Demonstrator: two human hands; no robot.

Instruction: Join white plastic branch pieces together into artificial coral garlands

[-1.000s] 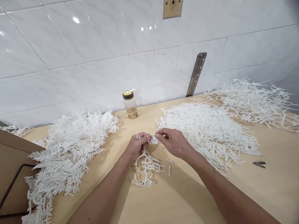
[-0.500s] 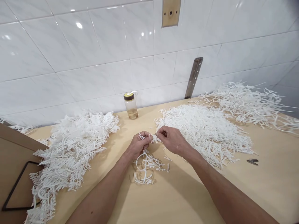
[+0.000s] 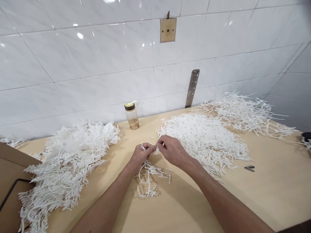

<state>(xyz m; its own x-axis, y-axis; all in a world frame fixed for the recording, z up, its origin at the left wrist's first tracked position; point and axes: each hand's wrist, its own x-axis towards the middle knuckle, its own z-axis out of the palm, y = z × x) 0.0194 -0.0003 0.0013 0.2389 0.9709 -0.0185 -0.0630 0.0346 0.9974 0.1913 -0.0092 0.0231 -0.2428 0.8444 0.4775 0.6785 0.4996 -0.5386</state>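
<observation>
My left hand (image 3: 141, 154) is closed around a white branched plastic strand (image 3: 148, 181), whose thin, curling twigs hang below the palm to the table. Short prongs of it also poke out above the fingers. Thumb and forefinger of my right hand (image 3: 173, 150) pinch at a white bit right beside the left fingertips; the fingers hide most of that bit. A small loose white piece (image 3: 170, 178) lies just right of the hanging strand. Close behind my right hand spreads a heap of short white pieces (image 3: 201, 139).
Another large white heap (image 3: 70, 161) covers the left side, beside a brown cardboard box (image 3: 12, 174). Longer white strands (image 3: 243, 110) are piled at the back right. A lidded bottle (image 3: 132, 117) stands near the tiled wall. Small dark snips (image 3: 249, 168) lie on the right.
The view has tilted up and shifted slightly right. My right fingertips have come closer to the left ones, while the left hand keeps its hold on the strand.
</observation>
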